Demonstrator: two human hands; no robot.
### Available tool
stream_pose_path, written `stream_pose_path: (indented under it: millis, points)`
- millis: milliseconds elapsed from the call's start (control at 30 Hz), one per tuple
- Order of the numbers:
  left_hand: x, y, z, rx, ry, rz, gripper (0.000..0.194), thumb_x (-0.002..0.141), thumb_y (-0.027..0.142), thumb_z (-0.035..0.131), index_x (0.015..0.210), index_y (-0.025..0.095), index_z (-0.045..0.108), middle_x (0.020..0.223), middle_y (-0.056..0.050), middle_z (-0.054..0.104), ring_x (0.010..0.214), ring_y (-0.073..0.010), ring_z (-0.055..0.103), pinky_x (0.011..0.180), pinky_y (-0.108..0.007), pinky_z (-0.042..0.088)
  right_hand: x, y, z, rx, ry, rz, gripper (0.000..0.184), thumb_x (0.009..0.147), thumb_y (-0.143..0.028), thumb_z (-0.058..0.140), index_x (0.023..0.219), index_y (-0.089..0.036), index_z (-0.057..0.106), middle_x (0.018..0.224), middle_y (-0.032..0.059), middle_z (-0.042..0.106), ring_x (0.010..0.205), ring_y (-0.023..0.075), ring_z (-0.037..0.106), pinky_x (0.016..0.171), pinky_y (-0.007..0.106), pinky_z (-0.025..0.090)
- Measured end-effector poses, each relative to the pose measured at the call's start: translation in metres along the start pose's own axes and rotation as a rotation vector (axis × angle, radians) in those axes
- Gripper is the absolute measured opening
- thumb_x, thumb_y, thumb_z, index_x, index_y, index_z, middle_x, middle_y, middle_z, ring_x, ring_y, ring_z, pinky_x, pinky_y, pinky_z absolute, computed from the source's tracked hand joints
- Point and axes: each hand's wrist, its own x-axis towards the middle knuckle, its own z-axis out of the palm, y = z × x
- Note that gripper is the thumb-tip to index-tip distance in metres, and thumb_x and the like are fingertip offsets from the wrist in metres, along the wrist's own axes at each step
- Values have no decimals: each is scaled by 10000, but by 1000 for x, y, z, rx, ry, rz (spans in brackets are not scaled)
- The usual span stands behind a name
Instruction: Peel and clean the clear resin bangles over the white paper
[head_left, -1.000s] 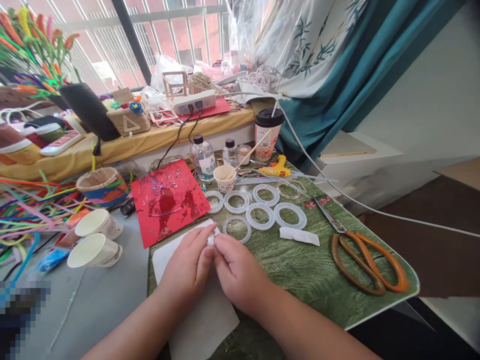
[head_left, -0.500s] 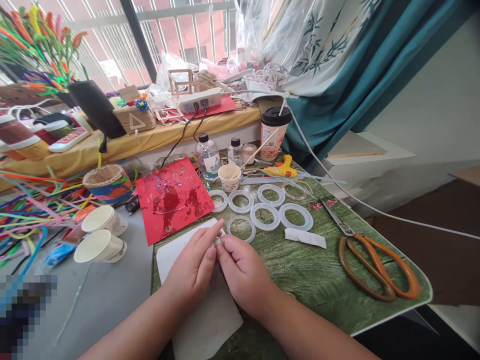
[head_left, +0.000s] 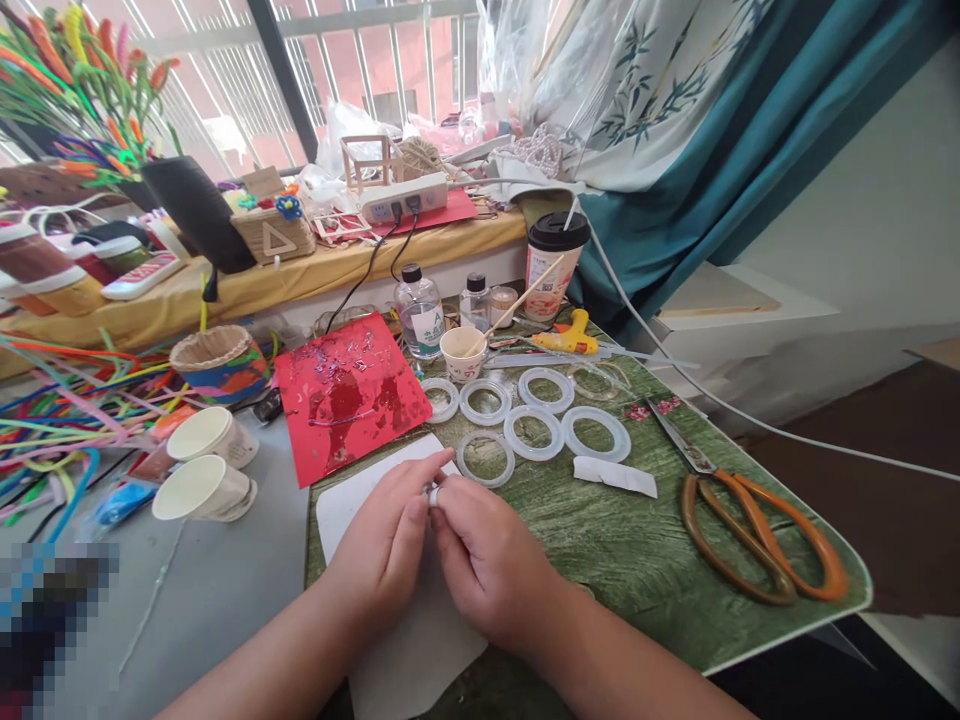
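Observation:
My left hand (head_left: 386,530) and my right hand (head_left: 487,560) meet in the middle, fingertips together above a white sheet of paper (head_left: 416,670). Between the thumbs and fingers of both is a small whitish piece (head_left: 434,496), mostly covered, its kind unclear. The left fingers stretch forward and curve over it, with the thumb pressed in. The right fingers are curled in a pinch. Just beyond the hands lie several clear ring-shaped moulds (head_left: 533,455). A folded white paper strip (head_left: 615,478) rests right of them.
Large orange-handled scissors (head_left: 703,461) lie at right. Behind the moulds stand a paper cup (head_left: 461,367) with a stick, bottles (head_left: 421,325) and a yellow glue gun (head_left: 576,335). Left are a stained red sheet (head_left: 360,410) and paper cups (head_left: 202,495) on their sides.
The right hand has turned slightly and dropped a little, and more of the whitish piece shows between the fingertips. The whole view has shifted slightly.

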Motion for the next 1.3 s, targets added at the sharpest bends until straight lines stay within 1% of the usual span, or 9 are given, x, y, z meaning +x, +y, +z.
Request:
stream_pose_path:
  millis: [133,300,500,567,700,833,967,1133,1300]
  points:
    - [0,0,1,19,-48,77,691,1091,626,356,1691,288,287,1563,-159,549,1401,-340,544,1146,-513,463,1,-2,1,193,40,210,308,1072,-248,419,764,-237,431,778,14,539,732,187,513,687,325,413]
    - [0,-2,3,19,-15,44,569,1125,500,353,1657,298,359,1547,-143,568,1390,-322,551,1126,-502,482,4,-2,1,274,6,248,308,1066,-284,445,765,-228,467,796,13,557,732,180,506,688,322,408]
    - [1,-3,4,35,-60,30,570,1127,411,364,1680,274,331,1540,-138,582,1386,-310,559,1137,-481,481,4,2,2,251,125,417,309,1070,-292,428,778,-227,505,744,6,567,693,181,513,650,320,390]
    - [4,-3,1,55,-62,32,572,1124,401,368,1679,263,344,1484,-140,615,1343,-309,584,1116,-475,493,3,3,1,149,104,317,297,1066,-261,421,776,-231,476,759,12,558,706,186,515,657,323,389]
    - [7,-1,-4,52,-30,31,531,1129,383,319,1630,259,446,1328,-123,675,1201,-292,639,1062,-465,508,1,2,-1,-74,-17,-23,264,1028,-163,433,778,-242,400,781,16,514,729,193,485,671,331,374]
    - [6,2,-4,69,-57,27,554,1125,406,331,1653,258,409,1287,-126,660,1193,-297,624,1046,-460,504,0,1,1,-42,28,101,253,1038,-163,410,799,-244,416,790,29,544,726,199,518,671,336,400]
    - [4,4,-1,43,-25,10,539,1131,399,297,1628,255,448,1254,-120,658,1167,-290,620,1040,-462,502,1,0,3,68,-85,48,213,1038,-182,414,845,-232,491,893,71,631,829,224,584,756,357,457]
    - [3,1,1,57,32,-3,525,1125,401,353,1625,267,437,1324,-117,646,1197,-288,616,1056,-464,503,5,5,1,76,127,304,287,1073,-241,417,797,-237,496,751,16,564,695,193,532,651,330,406]
    - [3,0,1,61,40,-29,482,1137,366,313,1576,263,483,1347,-114,643,1223,-275,613,1072,-455,492,3,3,0,1,-39,33,286,1053,-194,423,774,-243,390,785,14,514,729,190,499,675,328,395]
